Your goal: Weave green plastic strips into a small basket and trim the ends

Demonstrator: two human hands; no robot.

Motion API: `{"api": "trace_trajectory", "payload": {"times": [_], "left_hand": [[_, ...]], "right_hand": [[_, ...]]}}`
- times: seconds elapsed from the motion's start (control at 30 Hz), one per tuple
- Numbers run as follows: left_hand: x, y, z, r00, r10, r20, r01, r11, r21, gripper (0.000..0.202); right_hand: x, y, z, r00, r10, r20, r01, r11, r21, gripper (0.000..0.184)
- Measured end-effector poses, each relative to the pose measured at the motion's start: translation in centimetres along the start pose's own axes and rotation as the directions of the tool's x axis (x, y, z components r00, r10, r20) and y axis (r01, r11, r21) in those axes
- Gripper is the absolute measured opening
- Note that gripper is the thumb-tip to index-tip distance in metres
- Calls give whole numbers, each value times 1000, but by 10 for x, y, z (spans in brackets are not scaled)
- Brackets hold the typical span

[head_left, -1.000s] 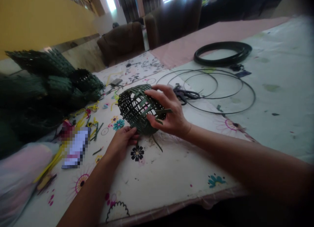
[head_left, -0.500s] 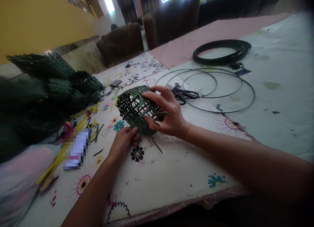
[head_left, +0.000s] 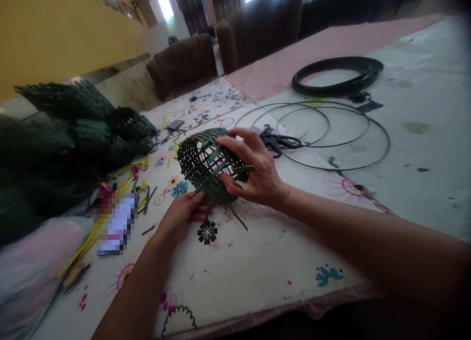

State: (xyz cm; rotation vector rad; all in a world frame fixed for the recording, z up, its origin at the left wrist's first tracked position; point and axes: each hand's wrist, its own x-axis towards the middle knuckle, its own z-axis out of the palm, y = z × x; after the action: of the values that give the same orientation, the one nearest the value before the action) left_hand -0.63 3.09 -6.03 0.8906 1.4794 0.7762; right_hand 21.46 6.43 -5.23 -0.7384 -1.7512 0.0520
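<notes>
A small dark green woven basket [head_left: 195, 158] lies on its side on the flowered tablecloth [head_left: 257, 261], its open-weave part turned to the right. My right hand [head_left: 253, 166] grips it from the right, with fingers over the top and the thumb at the lower strips. Loose strip ends stick out by that thumb. With thumb and fingers, my left hand [head_left: 187, 205] pinches the basket's lower left edge. One thin strip [head_left: 239, 218] trails from the underside onto the cloth. The fingertips of the left hand are partly hidden beneath the basket.
Black-handled scissors [head_left: 283, 142] lie just beyond my right hand, beside loops of thin wire [head_left: 386, 139]. A thick dark coil [head_left: 336, 90] rests farther back. More woven green baskets [head_left: 66, 104] are piled at left, near yellow strips [head_left: 83, 247] and a plastic bag [head_left: 44, 261].
The view has shifted slightly. Both hands keep hold of the basket in nearly the same place, and the left fingers have spread a little under its edge.
</notes>
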Motion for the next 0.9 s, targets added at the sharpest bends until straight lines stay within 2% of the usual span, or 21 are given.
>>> {"api": "trace_trajectory", "payload": {"times": [0.17,0.33,0.57,0.73,0.9], "left_hand": [[1,2,7,999,-16,-48,15,1000,-9,15],[3,-1,11,994,24,-108,-25,1000,-1,22],[5,-5,12,994,41,-98,-31,994,104,29],[4,-3,13,994,44,-97,-35,995,89,21],[2,4,15,995,18,-98,-16,1000,16,18]], "right_hand": [[1,-2,1,1000,4,-23,-4,1000,2,56],[1,-3,3,1000,12,-22,-12,1000,-7,55],[0,-6,5,1000,5,-19,-6,999,-32,57],[-1,-7,4,999,-20,-44,19,999,-28,57],[0,-4,3,999,13,-39,-14,1000,-17,56]]}}
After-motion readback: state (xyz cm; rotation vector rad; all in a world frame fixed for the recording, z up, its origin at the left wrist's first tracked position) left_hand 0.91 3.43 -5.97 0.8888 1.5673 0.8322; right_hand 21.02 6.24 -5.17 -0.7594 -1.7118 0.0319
